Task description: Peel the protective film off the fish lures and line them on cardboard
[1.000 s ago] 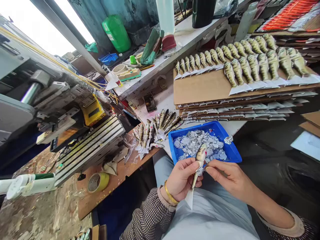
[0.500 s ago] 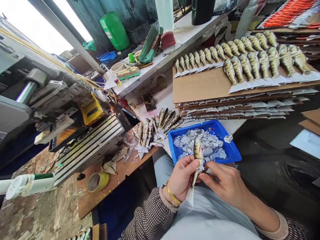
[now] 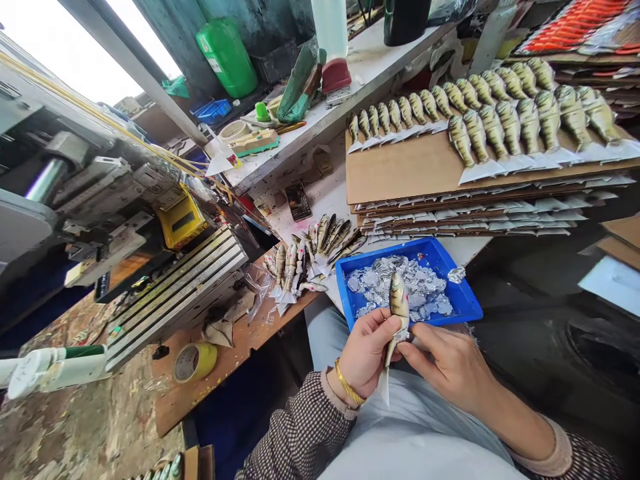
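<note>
My left hand [image 3: 369, 350] is closed around a fishing lure [image 3: 399, 299], a jointed fish shape with dark bars, a pale belly and a pink-red spot. It stands nearly upright, head up, with its white tail [image 3: 384, 387] hanging below my fingers. Crumpled silver foil [image 3: 401, 334] clings to the lower body. On its right side, my right hand [image 3: 453, 363] pinches at this foil with thumb and forefinger; the exact grip is partly hidden. Just behind the lure sits a blue tray [image 3: 470, 308] holding foil scraps [image 3: 425, 287].
A pile of similar lures [image 3: 295, 263] lies left of the tray. Stacked cardboard sheets [image 3: 395, 173] carry rows of lures [image 3: 510, 127] at the right. At the left are a slotted metal machine bed [image 3: 175, 293] and a yellow tape roll [image 3: 195, 361]. A shelf [image 3: 310, 143] runs behind.
The lure has turned slightly in my left hand, showing more of its side. Both hands stay in nearly the same place, and the foil is still on the lure.
</note>
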Available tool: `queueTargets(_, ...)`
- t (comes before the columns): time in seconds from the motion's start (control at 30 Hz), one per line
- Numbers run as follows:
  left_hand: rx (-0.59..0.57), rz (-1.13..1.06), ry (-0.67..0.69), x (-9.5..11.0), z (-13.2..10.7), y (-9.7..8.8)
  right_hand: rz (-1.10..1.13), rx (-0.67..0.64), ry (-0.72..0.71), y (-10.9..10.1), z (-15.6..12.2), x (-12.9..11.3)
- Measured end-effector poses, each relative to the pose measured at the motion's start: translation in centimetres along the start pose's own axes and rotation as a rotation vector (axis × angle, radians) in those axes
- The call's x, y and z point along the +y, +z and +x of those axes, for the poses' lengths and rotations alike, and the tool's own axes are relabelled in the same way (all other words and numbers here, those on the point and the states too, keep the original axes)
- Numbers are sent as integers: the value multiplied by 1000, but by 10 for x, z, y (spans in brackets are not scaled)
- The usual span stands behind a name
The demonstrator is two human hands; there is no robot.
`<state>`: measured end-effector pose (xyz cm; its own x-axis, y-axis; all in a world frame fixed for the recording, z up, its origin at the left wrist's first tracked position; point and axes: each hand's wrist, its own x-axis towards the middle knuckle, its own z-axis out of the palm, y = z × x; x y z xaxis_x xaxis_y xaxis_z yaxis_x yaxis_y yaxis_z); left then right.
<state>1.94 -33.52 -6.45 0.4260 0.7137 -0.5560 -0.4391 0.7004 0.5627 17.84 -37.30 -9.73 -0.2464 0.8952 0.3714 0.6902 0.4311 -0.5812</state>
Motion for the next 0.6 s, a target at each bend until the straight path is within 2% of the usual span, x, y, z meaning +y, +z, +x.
queueTargets(0.13,38,-37,43,-3,2,2,5,6,62,2,-1,-4)
queueTargets(0.27,68,-96,149,-7,4,3,117,-77,268,0,-2,-8)
queueTargets(0.37,34,-122,240,-10,5,3,241,-156,396,-3,1,-9)
queueTargets(0.5,41,-117,241,-13,4,1,356,-181,497,-2,6,-9)
queueTargets(0.6,67,-124,260,-18,4,-3,367,-187,516,0,10,-11)
